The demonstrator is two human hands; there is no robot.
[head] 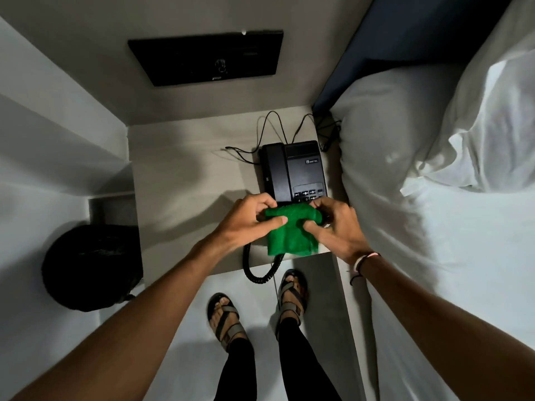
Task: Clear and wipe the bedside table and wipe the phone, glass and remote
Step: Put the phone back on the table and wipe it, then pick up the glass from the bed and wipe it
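A: where's the cloth at?
B: green cloth (290, 230) pinched by both hands, left hand (251, 224) and right hand (335, 227), fingers curled round it, over the phone's (295, 172) front edge on the table (188, 169).

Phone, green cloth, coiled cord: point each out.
phone (292, 169), head view, handset and body.
green cloth (289, 233), head view, middle of the fabric.
coiled cord (254, 274), head view, loop off the table edge.
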